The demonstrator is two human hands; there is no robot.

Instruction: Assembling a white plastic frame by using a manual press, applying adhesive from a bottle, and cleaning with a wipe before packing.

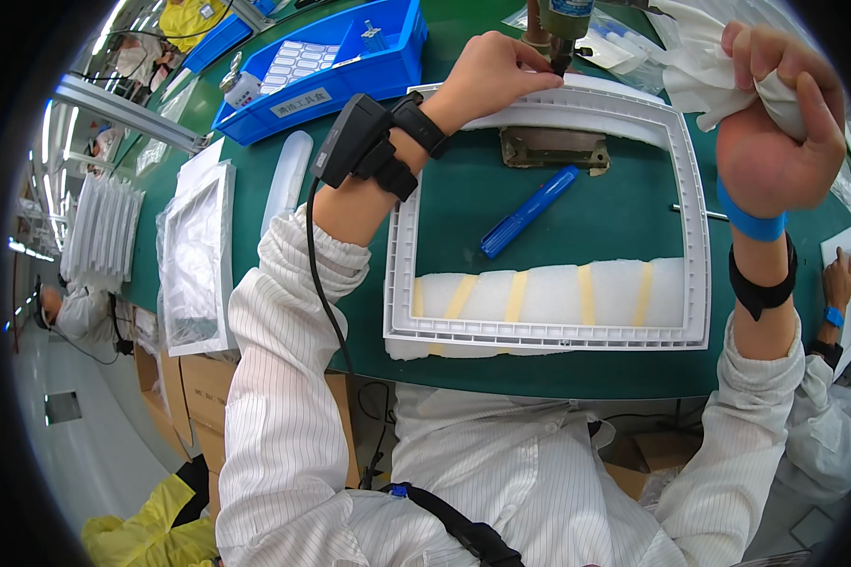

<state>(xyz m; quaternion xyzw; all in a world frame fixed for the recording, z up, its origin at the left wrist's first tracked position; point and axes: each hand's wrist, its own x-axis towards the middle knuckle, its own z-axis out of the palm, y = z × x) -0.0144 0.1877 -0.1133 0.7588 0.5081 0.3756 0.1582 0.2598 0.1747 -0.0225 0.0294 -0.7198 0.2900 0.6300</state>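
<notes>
A white rectangular plastic frame (546, 335) with ribbed edges lies before me on the green table. My left hand (498, 79) is at its far edge, thumb and fingers pinched together beside the dark tip of a hanging power tool (567, 21). Whatever sits in that pinch is too small to make out. Raised at the far right, my right hand (777, 142) is closed around a crumpled white cloth (692, 80). White padding (550, 295) with yellow tape strips lies under the frame's near side. Inside the frame opening are a blue marker pen (529, 212) and a metal block (554, 149).
A blue bin (350, 94) with a bottle and label sheets stands at the far left. Another frame in clear plastic (199, 255) lies left of my arm. Bags (624, 52) lie behind the tool. A co-worker's hand (837, 279) is at the right.
</notes>
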